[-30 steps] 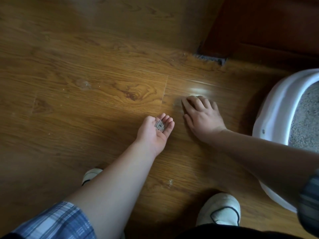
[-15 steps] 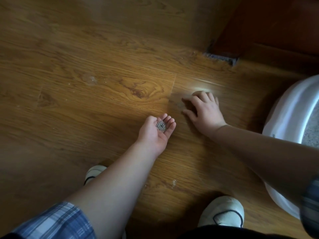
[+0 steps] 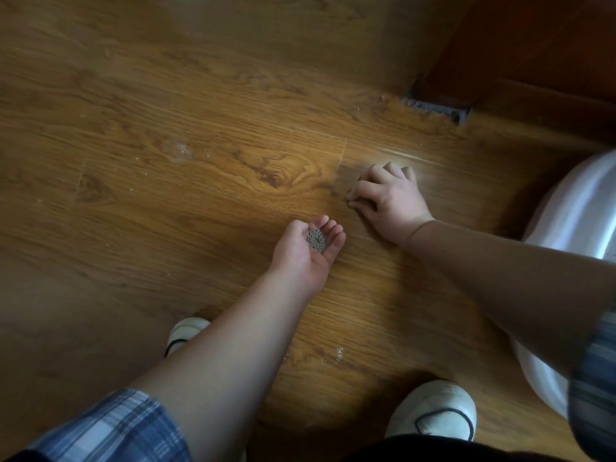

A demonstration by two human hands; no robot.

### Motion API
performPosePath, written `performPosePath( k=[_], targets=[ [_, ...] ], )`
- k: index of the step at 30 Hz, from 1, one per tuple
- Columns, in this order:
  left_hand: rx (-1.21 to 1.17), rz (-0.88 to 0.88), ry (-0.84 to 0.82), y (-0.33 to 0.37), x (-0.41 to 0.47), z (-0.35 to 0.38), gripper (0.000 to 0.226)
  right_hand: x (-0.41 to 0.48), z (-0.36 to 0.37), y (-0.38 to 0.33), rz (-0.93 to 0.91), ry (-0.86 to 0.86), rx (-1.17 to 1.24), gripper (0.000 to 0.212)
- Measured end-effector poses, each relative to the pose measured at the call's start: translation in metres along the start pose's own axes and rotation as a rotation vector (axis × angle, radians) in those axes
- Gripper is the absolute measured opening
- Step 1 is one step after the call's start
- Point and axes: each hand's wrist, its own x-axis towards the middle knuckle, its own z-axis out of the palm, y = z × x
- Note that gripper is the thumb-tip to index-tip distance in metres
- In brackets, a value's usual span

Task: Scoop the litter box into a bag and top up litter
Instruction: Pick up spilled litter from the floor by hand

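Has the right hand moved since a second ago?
Yes. The right hand lay flat on the brown wooden floor; now its fingers are curled and its fingertips sit closer to the plank seam, leftward.

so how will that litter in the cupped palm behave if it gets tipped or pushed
The litter grains look small, loose and rounded, so they'd probably roll and scatter, not clump. Heaped shallowly in the cupped left hand, they'd likely spill with a slight tilt. On the smooth wood floor they'd probably skitter if pushed.
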Motion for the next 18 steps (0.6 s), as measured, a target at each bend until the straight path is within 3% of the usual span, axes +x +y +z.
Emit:
performPosePath(
  k=[11, 15, 18],
  targets=[
    [0.002, -0.003, -0.006, -0.001, -0.009, 0.007, 0.029, 0.012, -0.004, 0.000, -0.145, -0.050, -0.142, 0.016],
    [0.017, -0.008, -0.020, -0.005, -0.011, 0.009, 0.031, 0.026, -0.015, -0.009, -0.007, -0.093, -0.248, 0.024],
    [0.026, -0.002, 0.002, -0.009, -0.006, 0.011, 0.032, 0.023, -0.028, -0.013, 0.144, -0.031, -0.110, 0.021]
  ],
)
